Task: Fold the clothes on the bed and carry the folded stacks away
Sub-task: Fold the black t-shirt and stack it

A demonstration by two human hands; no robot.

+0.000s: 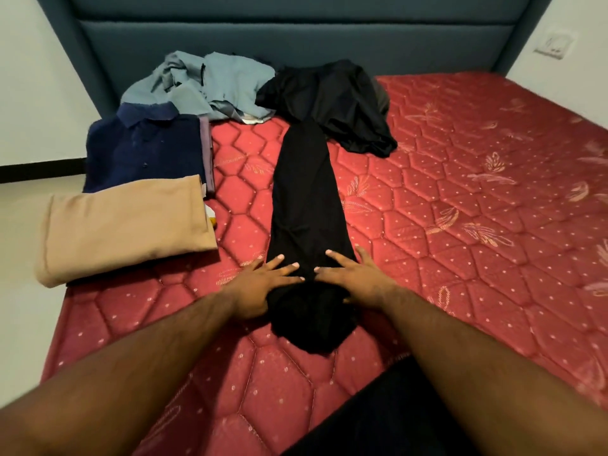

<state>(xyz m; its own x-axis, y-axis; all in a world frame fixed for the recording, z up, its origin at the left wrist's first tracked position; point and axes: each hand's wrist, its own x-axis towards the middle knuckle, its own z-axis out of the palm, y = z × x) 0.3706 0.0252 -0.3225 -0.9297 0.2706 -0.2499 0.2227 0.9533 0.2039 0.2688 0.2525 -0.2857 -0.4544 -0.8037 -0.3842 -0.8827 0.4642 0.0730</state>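
A long black garment (304,199) is pressed flat on the red mattress (460,199) by the left hand (260,287) and right hand (357,278), fingers spread.

Matt black cloth garment (304,199); quilted, faintly glossy red mattress (460,209).

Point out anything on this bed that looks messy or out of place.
Two unfolded heaps sit near the headboard: a crumpled grey-blue garment and a rumpled black garment. A small yellow-and-white item pokes out beside the folded tan cloth.

Home bedroom: quilted red mattress (427,192), padded headboard (296,37).
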